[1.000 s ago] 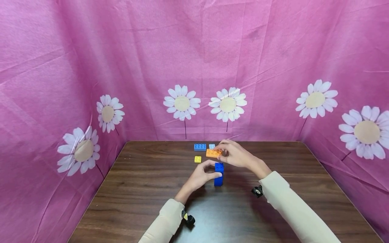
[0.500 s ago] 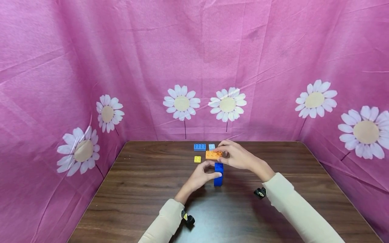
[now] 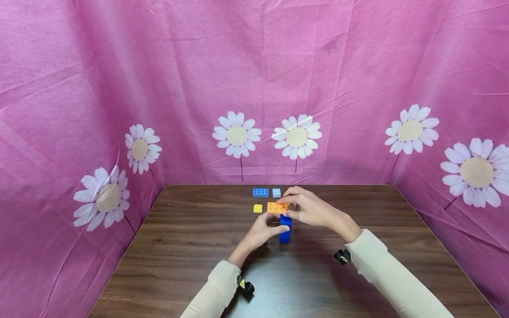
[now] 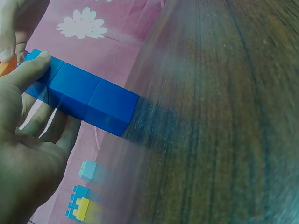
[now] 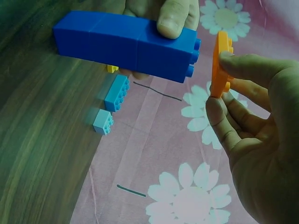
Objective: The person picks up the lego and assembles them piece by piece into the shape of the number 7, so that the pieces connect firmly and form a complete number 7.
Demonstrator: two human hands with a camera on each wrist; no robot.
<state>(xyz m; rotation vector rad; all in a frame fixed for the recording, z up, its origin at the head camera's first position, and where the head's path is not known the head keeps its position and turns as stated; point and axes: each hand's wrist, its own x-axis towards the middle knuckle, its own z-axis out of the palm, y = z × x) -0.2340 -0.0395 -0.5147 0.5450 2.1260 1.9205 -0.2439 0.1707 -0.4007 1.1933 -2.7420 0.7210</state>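
Three dark blue toy bricks form an upright stack [image 3: 285, 235] on the table. My left hand [image 3: 260, 232] grips it near the top, thumb on the near side and fingers behind. An orange toy brick [image 3: 275, 207], flat and two studs wide, is pinched between the thumb and fingers of my right hand [image 3: 312, 207]. In the right wrist view a small gap separates the orange brick [image 5: 218, 65] from the studs of the blue stack [image 5: 126, 44]. The left wrist view shows only one end of the orange brick [image 4: 7, 66].
Behind the hands lie a lighter blue brick [image 3: 260, 192], a small pale blue brick [image 3: 276, 192] and a small yellow brick [image 3: 258, 208]. The wooden table [image 3: 179, 247] ends at a pink flowered cloth [image 3: 254, 66] at the back and sides.
My right hand has brought the orange brick nearer to me and over the top of the blue stack. The left hand keeps its grip in place.
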